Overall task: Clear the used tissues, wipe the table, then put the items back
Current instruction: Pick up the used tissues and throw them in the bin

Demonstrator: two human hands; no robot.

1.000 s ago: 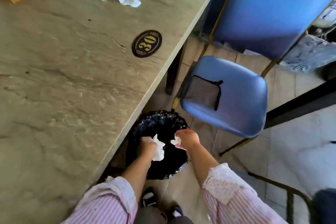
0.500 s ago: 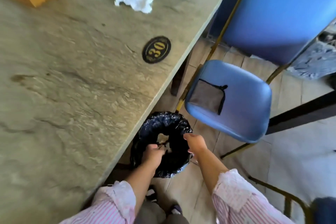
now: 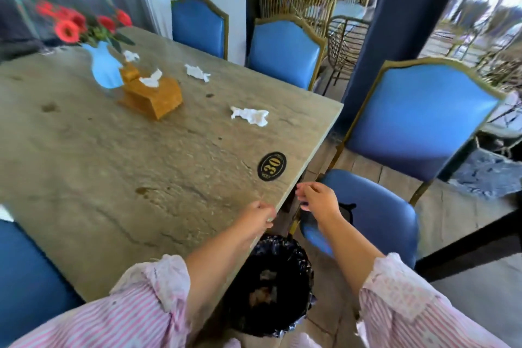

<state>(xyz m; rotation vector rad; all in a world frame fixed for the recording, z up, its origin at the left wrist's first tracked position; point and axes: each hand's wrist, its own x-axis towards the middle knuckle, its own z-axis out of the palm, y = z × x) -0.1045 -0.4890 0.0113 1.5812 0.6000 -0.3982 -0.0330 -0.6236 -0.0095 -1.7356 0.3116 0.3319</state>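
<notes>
Crumpled white tissues lie on the stone table (image 3: 113, 167): one (image 3: 250, 115) near the right edge, one (image 3: 197, 72) farther back, a small one (image 3: 130, 56) by the vase. My left hand (image 3: 258, 216) hovers at the table's near right edge, fingers loosely curled and empty. My right hand (image 3: 317, 199) is just beyond that edge, open and empty. Below them on the floor stands a bin with a black liner (image 3: 271, 285), tissues dimly visible inside. A wooden tissue box (image 3: 152, 94) with a tissue sticking out sits mid-table.
A blue vase with red flowers (image 3: 104, 65) stands behind the tissue box. A black oval "30" plaque (image 3: 271, 166) is fixed near the table edge. Blue chairs (image 3: 375, 212) ring the table; the nearest one carries a dark pouch (image 3: 346, 210) behind my right hand.
Both hands dropped their tissues into the bin and rose from it to table-edge height. The view tilted up, bringing the tissue box, the vase and more tissues into sight.
</notes>
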